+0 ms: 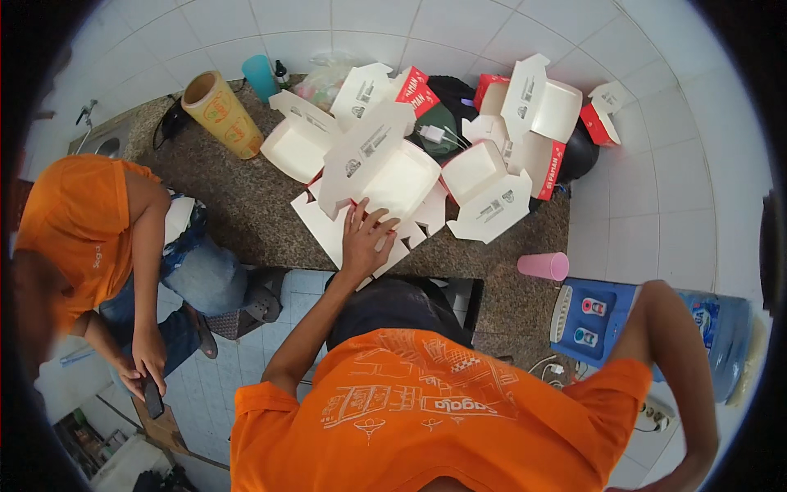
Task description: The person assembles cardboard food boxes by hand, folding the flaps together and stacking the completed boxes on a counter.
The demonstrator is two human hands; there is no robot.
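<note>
White, angular, open cardboard box [403,182]; left fingers [359,220], loosely spread, merely touch its rim; right fingers unseen.

A white cardboard box [403,182] stands open in the middle of the scene, its pale inside facing up and its lid [354,174], printed with dark markings, folded out to the left. Beneath its near side lies a flat white cardboard sheet [318,231], notched toward the right.

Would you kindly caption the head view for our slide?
The left hand touches an open white box, with other open boxes nearby along the counter.
</note>
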